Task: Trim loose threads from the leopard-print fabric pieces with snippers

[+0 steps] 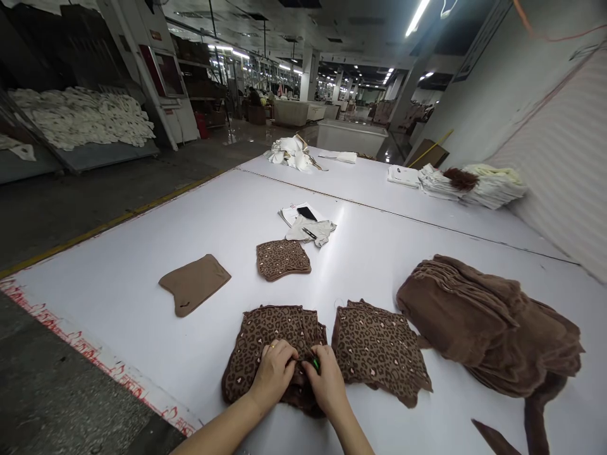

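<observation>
My left hand (pixel 277 370), with a ring on one finger, is closed in a pinch on the edge of a brown leopard-print fabric piece (pixel 258 328). My right hand (pixel 327 382) faces it with the fingers curled in, holding a small green tool (pixel 315 364) that is mostly hidden. Both hands rest on this small stack near the table's front, and dark plush shows under them. Immediately right lies another stack of leopard-print pieces (pixel 379 347). A smaller leopard-print stack (pixel 283 259) lies farther back. The exact spot between my fingertips is partly covered.
A plain brown cut piece (pixel 196 284) lies to the left on the white table (pixel 142 253). A big pile of brown plush fabric (pixel 474 316) is at right, with loose strips in front. Behind are a phone (pixel 306 213) on papers and white cloth piles (pixel 291 151).
</observation>
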A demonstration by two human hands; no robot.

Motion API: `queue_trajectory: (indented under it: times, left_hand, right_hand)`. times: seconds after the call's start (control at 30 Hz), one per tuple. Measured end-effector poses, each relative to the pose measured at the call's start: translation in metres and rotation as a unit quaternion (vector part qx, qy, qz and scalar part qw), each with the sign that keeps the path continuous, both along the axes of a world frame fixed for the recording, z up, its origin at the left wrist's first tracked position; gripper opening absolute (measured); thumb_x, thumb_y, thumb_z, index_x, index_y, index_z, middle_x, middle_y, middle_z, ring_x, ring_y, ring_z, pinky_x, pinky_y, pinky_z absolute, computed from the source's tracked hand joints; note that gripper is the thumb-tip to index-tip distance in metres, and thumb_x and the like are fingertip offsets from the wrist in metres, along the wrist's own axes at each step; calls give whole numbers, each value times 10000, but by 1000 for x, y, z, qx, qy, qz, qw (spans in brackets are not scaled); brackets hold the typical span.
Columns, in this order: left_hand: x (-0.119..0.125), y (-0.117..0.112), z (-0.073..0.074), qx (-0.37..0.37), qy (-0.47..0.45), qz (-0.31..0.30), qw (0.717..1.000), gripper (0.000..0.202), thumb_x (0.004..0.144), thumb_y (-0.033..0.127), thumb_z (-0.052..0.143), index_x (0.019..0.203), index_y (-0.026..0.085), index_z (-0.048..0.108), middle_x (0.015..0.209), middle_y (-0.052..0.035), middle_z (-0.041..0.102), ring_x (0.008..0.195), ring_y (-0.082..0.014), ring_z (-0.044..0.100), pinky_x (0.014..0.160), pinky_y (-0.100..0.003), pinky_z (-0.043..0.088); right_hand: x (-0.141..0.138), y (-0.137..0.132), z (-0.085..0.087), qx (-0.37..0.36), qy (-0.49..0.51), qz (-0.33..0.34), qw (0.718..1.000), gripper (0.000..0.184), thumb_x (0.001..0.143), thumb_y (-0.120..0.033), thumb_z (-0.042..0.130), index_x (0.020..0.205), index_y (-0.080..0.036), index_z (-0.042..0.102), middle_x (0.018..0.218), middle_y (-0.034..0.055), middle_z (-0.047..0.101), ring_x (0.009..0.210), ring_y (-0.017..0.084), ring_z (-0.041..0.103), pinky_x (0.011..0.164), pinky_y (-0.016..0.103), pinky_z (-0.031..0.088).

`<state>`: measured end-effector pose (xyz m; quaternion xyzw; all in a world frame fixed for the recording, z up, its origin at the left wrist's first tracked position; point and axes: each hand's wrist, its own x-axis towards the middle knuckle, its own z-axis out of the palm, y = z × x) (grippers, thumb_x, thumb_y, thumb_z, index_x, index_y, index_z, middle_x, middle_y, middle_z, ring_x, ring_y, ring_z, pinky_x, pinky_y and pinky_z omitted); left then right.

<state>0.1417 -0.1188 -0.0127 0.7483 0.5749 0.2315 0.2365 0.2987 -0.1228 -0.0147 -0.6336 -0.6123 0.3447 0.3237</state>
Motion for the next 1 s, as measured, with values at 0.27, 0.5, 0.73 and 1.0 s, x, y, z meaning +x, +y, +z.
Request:
queue_trajectory:
  times: [0.27, 0.5, 0.73, 1.0]
  left_hand:
    - [0, -6, -10, 69, 3, 0, 998, 161, 798, 65, 456, 801, 198, 547, 839, -17, 592, 840, -189, 515, 787, -360, 357]
    - [-2, -10, -10, 110, 11, -22, 994, 158, 808, 73, 457, 796, 198, 554, 837, -22, 583, 824, -185, 512, 805, -372, 365]
    - [-3, -10, -7, 123, 12, -36, 992, 170, 819, 76, 454, 803, 204, 564, 846, -19, 584, 828, -183, 507, 834, -386, 351]
    - [-2, -12, -11, 120, 0, -26, 992, 153, 834, 73, 441, 795, 195, 524, 830, -11, 574, 811, -178, 486, 836, -388, 329]
  right_hand:
    - [-5, -33, -11, -222, 257, -42, 940, 459, 705, -618, 561, 757, -168, 637, 610, 10, 608, 467, 130, 530, 421, 245, 390]
    - [-21, -35, -14, -319, 411, -104, 848, 560, 551, -666, 686, 739, -143, 619, 515, -38, 551, 280, 34, 355, 276, 181, 143]
    - [-24, -32, -10, -340, 433, -116, 827, 501, 565, -605, 716, 702, -133, 621, 478, -38, 545, 272, 28, 358, 271, 166, 127]
    - [-26, -35, -14, -364, 466, -151, 792, 438, 660, -551, 674, 746, -124, 638, 512, -26, 560, 287, 21, 370, 271, 149, 163]
